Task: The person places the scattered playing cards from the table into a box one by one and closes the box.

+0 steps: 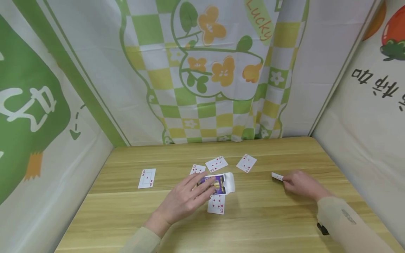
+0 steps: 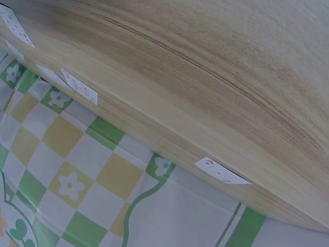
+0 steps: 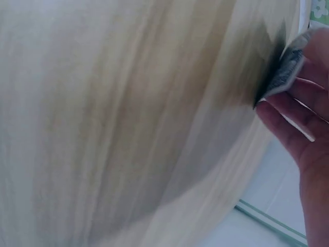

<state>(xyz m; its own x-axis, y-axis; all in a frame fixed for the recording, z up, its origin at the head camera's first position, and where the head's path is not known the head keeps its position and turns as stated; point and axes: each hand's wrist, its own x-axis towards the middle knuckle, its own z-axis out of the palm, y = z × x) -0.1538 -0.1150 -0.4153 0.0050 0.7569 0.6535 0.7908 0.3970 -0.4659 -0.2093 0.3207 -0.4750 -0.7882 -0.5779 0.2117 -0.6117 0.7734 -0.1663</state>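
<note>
My left hand (image 1: 186, 198) holds a purple card box (image 1: 219, 185), its fingers spread across the top. The box's white flap (image 1: 230, 182) stands open at the right end. Just below the box, a red diamond card (image 1: 216, 205) lies face up, partly covered by it in the head view. Off to the right, my right hand (image 1: 300, 183) pinches a playing card (image 1: 277, 176) between thumb and fingers. In the right wrist view that card's dark patterned back (image 3: 288, 69) shows, tilted close over the tabletop. The left wrist view does not show the left hand.
On the wooden table (image 1: 269, 225), an ace of diamonds (image 1: 147, 178) lies at the left. Behind the box are a nine (image 1: 197, 169), a three (image 1: 216, 163) and a two of diamonds (image 1: 246, 163). A printed curtain (image 1: 221, 119) hangs along the back edge.
</note>
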